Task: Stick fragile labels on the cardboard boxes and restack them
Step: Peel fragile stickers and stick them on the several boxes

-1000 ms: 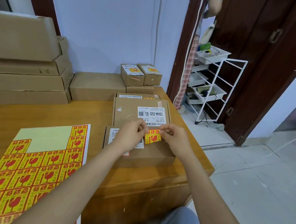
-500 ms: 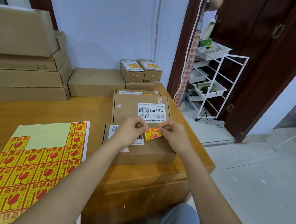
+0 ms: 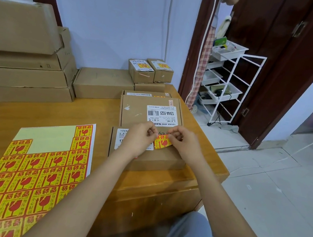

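Both hands — left hand [image 3: 140, 137] and right hand [image 3: 183, 143] — pinch fragile label [image 3: 162, 142] edges, fingers clamped, keeping it taut over the near box [image 3: 153, 159] at 12 o'clock.

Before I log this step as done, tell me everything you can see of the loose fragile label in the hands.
The fragile label is a small yellow sticker with a red border, red characters and a red broken-glass symbol. The left hand and right hand pinch its upper corners. It lies over the top of the nearest cardboard box, beside a white shipping label; its lower edge looks unstuck.
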The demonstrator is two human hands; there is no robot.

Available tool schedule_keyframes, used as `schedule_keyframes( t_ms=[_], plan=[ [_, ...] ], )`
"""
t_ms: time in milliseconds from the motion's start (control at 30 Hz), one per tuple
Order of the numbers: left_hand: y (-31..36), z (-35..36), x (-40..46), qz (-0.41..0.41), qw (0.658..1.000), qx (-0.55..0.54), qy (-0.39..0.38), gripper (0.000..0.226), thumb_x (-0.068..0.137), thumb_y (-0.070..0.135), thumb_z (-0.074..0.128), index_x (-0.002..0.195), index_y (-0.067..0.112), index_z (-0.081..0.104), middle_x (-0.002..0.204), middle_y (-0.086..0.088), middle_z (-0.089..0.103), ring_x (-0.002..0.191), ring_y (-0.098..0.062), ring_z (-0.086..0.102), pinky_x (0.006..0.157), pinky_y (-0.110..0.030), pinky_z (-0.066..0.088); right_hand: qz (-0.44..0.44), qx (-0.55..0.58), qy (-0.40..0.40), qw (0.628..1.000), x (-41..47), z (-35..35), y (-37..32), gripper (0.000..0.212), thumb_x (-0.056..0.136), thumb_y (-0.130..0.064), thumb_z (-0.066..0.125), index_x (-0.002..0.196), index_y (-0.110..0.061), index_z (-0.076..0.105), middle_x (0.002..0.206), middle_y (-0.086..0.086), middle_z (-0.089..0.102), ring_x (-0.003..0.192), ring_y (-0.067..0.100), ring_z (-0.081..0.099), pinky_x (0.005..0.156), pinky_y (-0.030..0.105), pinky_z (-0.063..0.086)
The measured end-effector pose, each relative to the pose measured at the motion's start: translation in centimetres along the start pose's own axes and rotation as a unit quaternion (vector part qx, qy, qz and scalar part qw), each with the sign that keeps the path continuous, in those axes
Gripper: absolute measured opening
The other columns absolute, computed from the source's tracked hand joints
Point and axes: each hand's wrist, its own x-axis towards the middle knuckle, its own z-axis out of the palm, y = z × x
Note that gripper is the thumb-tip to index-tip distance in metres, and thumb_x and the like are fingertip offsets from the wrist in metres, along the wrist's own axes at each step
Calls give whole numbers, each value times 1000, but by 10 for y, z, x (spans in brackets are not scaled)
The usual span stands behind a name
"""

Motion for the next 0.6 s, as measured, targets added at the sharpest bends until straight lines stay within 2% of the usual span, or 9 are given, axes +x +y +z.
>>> schedule_keyframes(
  t_ms=[167,333,400,533,600],
  plan=[
    [0,1,-1,21,999,24,5,5,87,10,60,87,11,65,76,4,60,64,-1,49,57,-9,37,-10,-32,12,999,-1,2,0,8,86,-6,63,92,-12,65,74,-7,57,67,1,49,63,10,43],
    [1,3,0,32,998,48,13,4,85,10,62,83,11,65,73,2,62,65,-9,52,64,-27,45,-23,-75,17,997,-1,6,2,9,86,-9,63,90,-17,63,78,-1,60,73,13,53,68,24,47],
    [1,3,0,34,998,51,13,4,85,9,62,83,11,65,72,2,61,66,-12,53,66,-30,47,-25,-78,17,996,-1,6,3,10,86,-8,63,91,-16,63,78,-1,60,76,15,54,70,27,48],
    [1,4,-1,39,998,53,15,4,84,9,62,82,12,64,71,3,61,67,-13,54,68,-33,49,-24,-64,19,997,-2,7,4,12,85,-7,63,92,-17,64,77,-3,59,79,16,53,72,27,47],
    [2,3,-1,37,998,49,16,4,85,9,62,83,12,61,70,5,58,66,-12,52,68,-34,48,-24,-55,19,998,-1,7,5,14,85,-6,63,92,-19,62,77,-3,57,77,14,51,69,23,45]
  ],
)
